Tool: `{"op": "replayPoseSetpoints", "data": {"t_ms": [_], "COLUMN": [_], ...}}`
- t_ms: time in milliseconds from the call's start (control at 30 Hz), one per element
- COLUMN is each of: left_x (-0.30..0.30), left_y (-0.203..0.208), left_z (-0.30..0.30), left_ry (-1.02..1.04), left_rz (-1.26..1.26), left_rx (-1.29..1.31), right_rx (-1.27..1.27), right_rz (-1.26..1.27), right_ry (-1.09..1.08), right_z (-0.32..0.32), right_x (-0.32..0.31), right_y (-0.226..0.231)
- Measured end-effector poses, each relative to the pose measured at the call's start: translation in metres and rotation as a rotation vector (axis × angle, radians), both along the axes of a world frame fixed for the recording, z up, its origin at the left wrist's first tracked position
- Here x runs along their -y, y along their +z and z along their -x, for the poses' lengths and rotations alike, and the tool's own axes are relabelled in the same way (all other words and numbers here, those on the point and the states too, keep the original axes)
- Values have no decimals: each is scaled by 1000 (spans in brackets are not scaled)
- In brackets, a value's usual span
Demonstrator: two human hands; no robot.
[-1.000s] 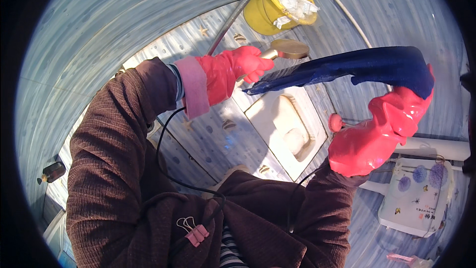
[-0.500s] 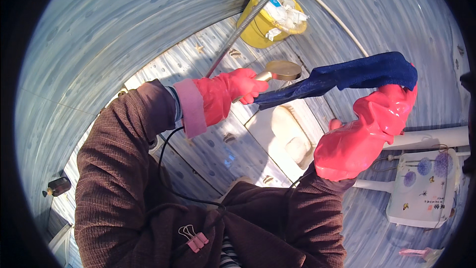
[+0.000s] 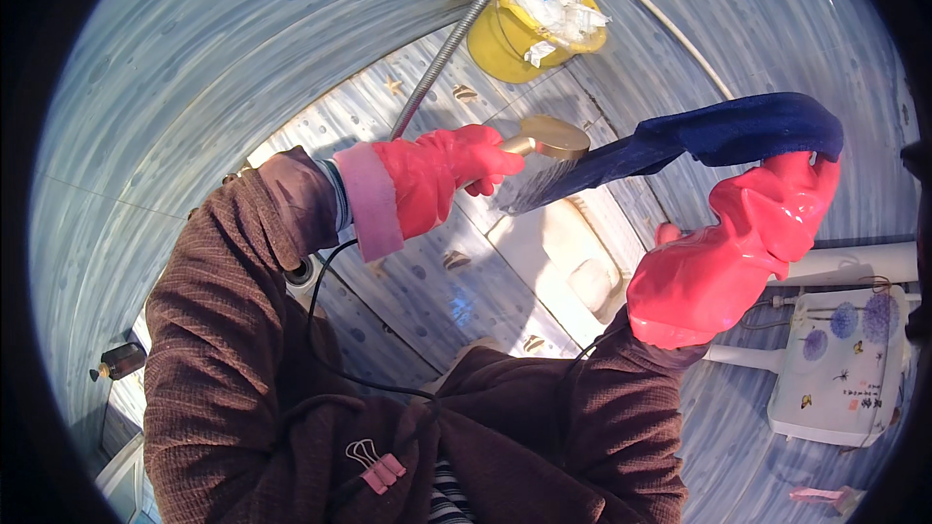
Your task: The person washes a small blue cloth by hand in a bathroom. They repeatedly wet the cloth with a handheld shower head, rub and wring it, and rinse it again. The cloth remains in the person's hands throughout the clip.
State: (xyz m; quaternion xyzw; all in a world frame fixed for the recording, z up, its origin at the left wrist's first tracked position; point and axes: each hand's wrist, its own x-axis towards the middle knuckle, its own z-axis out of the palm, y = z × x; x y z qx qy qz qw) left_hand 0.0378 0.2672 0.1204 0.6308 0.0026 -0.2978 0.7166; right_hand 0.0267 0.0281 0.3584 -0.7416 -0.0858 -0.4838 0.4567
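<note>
Both hands wear red rubber gloves. My left hand (image 3: 466, 170) is closed round the handle of a gold-coloured shower head (image 3: 560, 140). Beneath that head, whitish streaks like spraying water meet the lower end of a dark blue cloth (image 3: 743, 133). At the right, my right hand (image 3: 767, 218) is raised and grips the cloth's upper end, which bends over the fingertips. From there the cloth stretches down and leftward, above a white squat toilet (image 3: 529, 238) in the floor. What kind of cloth it is, I cannot tell.
A yellow bucket (image 3: 500, 47) with white crumpled waste stands at the far wall, beside a metal hose (image 3: 451, 50). On the right are a white pipe (image 3: 849, 264) and a flower-patterned cistern (image 3: 811, 393). A dark bottle (image 3: 122, 361) is at far left. A black cable (image 3: 313, 315) hangs before me.
My right hand and the cloth's upper end have moved a little to the right. The cloth's lower end has shifted slightly, with more whitish streaks over it. The left hand still holds the shower head.
</note>
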Motion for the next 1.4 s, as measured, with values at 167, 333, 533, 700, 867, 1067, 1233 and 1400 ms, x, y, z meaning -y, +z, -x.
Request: {"op": "replayPoseSetpoints", "data": {"t_ms": [167, 333, 533, 700, 867, 1067, 1233, 1400], "left_x": [3, 5, 6, 6, 5, 4, 2, 1], "left_y": [-2, -4, 1, 6, 7, 8, 12, 14], "left_z": [-6, -9, -12, -10, -11, -9, -6, -8], "left_ry": [-28, 8, 62, 59, 5, 10, 31, 17], "left_rz": [48, 245, 170, 116, 133, 121, 96, 110], "left_rx": [-31, -102, -131, -150, -163, -150, -113, -109], "right_rx": [-120, -104, -186, -281, -352, -410, -372, -348], "right_rz": [39, 93, 392, 674, 847, 861, 735, 541], "right_ry": [100, 159, 354, 515, 505, 465, 467, 422], "right_z": [7, 6, 17, 15, 16, 16, 2, -13], "right_x": [-3, 2, 0, -7, -11, -16, -13, -3], "right_y": [13, 14, 28, 42, 53, 51, 36, 24]}}
